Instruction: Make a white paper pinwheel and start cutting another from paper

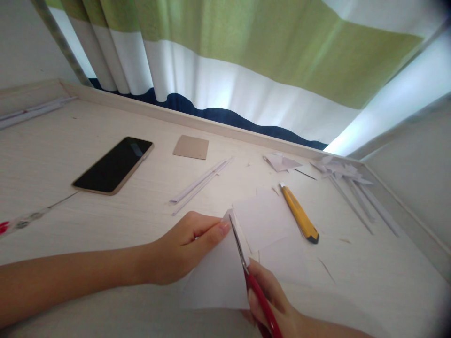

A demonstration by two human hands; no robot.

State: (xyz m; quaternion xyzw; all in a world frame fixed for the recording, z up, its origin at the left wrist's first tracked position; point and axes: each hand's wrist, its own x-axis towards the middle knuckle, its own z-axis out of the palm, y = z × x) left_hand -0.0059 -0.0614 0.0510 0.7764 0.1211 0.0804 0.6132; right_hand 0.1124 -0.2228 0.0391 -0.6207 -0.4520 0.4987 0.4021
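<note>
My left hand (pixel 197 246) pinches a white sheet of paper (pixel 220 277) near its upper corner, between thumb and fingers. The sheet hangs down toward me over the table. My right hand (pixel 269 298) is wrapped round the red handles of a pair of scissors (pixel 260 300). Their metal blades point up and away, lying along the sheet's right edge close to my left thumb. How far the blades are apart is hard to make out. Just beyond the blades, white paper squares (pixel 262 220) lie flat on the table.
A yellow utility knife (pixel 299 213) lies right of the squares. Rolled paper sticks (pixel 200 185), a cardboard square (pixel 190 147) and a phone (pixel 114 165) with a cord lie further left. Paper pinwheel-like shapes on sticks (pixel 343 173) rest at the right. A raised table edge (pixel 211 126) runs below the curtain.
</note>
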